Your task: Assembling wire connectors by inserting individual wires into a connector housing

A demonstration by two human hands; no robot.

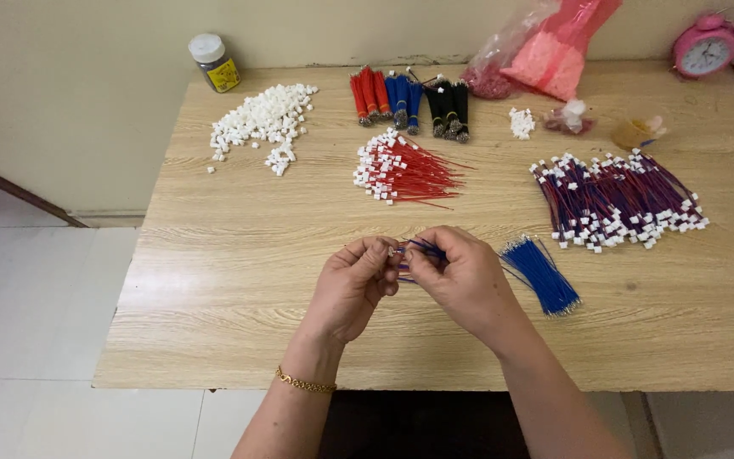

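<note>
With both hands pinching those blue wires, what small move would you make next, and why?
Probably lay the piece on the red-and-blue pile: the left hand and right hand pinch blue wires with a red strand, as in that pile.

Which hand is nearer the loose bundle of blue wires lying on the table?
Right. The right hand sits just beside the loose blue wires; the left hand is farther off, beyond the right hand.

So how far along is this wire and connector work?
Looks done: a pile of red-and-blue wires with white connectors. Half done: red wires with connectors. In hand: left hand and right hand pinch blue wires. Left: loose blue wires, loose white connectors.
</note>
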